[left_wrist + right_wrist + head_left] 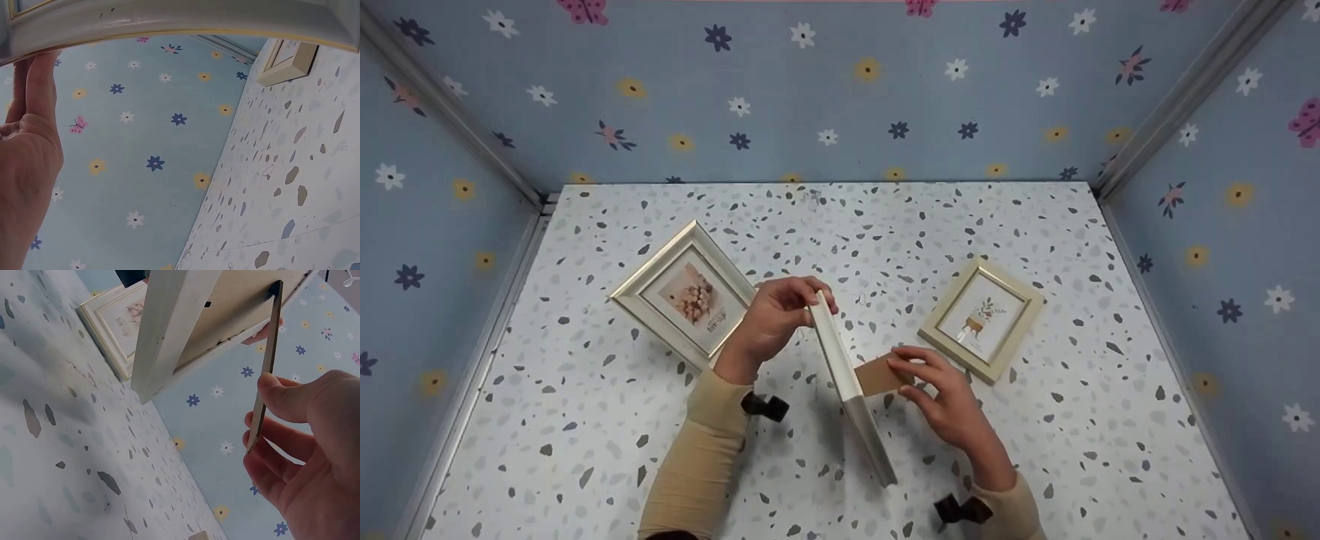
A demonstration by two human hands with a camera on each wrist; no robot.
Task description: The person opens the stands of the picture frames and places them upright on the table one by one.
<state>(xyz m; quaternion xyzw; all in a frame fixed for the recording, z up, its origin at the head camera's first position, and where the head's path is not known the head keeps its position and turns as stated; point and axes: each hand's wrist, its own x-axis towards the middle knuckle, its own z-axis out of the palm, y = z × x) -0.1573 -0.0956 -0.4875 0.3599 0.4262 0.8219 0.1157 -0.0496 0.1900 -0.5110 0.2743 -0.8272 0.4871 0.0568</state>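
Observation:
A cream-white picture frame point(834, 352) is held up on its edge in the middle of the table, seen nearly side-on in the head view. My left hand point(769, 322) grips its far upper end with curled fingers. From the back of this frame juts a brown support leg point(883, 375), hinged to the backing as the right wrist view shows. My right hand point(949, 397) pinches the free end of that leg point(265, 377) between thumb and fingers. In the left wrist view only the frame's rim point(169, 21) and part of its front corner show; its picture is mostly hidden.
To the left lies a silver-gold frame point(649, 262) with a flower photo, partly behind my left wrist. A smaller cream frame point(1012, 330) with a plant print lies at right. The speckled table point(840, 225) is bounded by flower-patterned walls point(840, 97) at the back and sides.

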